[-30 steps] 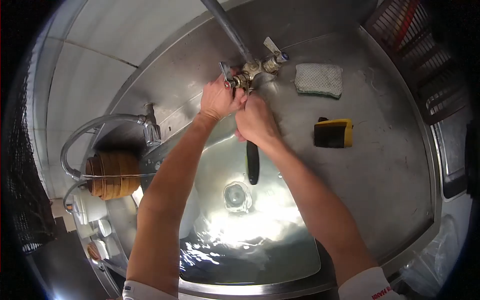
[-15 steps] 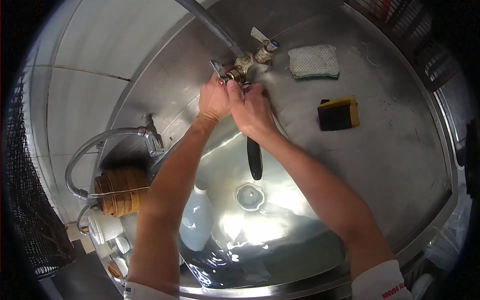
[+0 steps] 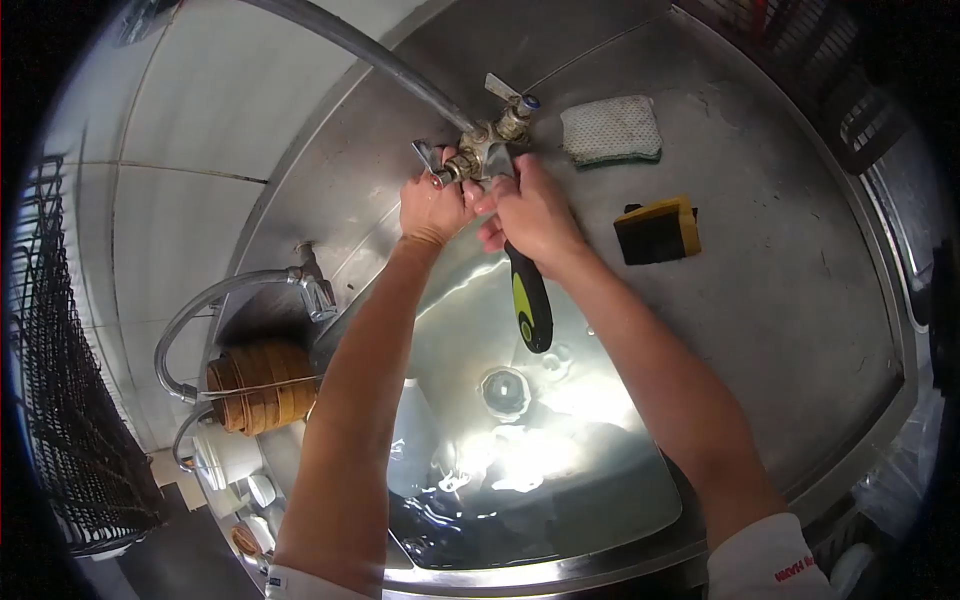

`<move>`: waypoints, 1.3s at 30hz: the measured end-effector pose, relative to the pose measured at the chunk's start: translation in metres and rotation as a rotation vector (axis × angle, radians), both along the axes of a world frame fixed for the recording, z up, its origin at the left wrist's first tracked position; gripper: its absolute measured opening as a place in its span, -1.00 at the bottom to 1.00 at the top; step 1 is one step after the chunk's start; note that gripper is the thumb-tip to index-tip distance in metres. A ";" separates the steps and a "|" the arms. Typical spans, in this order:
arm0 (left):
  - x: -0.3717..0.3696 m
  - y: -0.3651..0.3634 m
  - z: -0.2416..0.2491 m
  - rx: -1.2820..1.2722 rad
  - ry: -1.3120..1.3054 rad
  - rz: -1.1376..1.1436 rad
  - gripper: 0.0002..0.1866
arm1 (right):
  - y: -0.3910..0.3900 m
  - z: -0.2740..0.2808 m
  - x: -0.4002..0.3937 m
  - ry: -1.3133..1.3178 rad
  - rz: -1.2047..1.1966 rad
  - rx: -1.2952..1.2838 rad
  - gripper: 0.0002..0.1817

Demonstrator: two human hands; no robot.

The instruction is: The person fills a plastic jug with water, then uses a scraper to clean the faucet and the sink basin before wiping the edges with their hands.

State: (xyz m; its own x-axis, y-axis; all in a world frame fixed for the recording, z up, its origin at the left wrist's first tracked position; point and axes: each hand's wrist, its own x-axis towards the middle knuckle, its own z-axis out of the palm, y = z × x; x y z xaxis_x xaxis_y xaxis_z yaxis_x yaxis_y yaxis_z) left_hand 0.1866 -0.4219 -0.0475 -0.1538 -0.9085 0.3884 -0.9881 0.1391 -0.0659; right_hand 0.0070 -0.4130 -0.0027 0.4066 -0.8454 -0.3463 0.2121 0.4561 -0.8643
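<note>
At the head view's twelve o'clock, the right hand (image 3: 535,218) clasps a black-and-green tool (image 3: 529,305) at the tap (image 3: 480,148); the left hand (image 3: 432,208) curls alongside, its hold unclear; a wet grip could drop the tool into the sink (image 3: 500,577) at six.

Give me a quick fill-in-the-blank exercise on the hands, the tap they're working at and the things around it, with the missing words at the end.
1. The right hand holds a tool handle coloured black and ____.
2. The left hand is at the tap, which has ____ levers.
3. Of the sponge and the black-and-yellow item, the one nearer the tap is the ____.

Missing words: green; two; sponge.
</note>
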 end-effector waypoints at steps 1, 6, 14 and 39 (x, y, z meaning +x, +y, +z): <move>-0.002 0.000 0.001 0.018 -0.001 0.025 -0.58 | -0.001 0.000 -0.001 0.024 0.007 -0.038 -0.82; -0.004 0.001 0.005 0.055 -0.037 0.064 -0.59 | 0.008 -0.002 0.004 0.091 0.042 -0.250 -0.88; -0.003 -0.001 -0.002 -0.014 0.007 0.085 -0.60 | 0.001 -0.019 0.019 0.218 -0.057 -0.374 -0.84; 0.017 -0.004 -0.019 0.034 -0.050 0.050 -0.65 | 0.017 -0.062 0.078 0.544 -0.400 -0.832 -0.56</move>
State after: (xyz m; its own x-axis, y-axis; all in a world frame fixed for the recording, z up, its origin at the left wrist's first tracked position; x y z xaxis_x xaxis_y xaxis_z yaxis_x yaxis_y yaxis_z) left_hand 0.2035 -0.4258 -0.0668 -0.1268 -0.9282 0.3499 -0.9894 0.0930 -0.1118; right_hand 0.0845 -0.3965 -0.0644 0.0121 -0.9370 0.3490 -0.2915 -0.3372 -0.8952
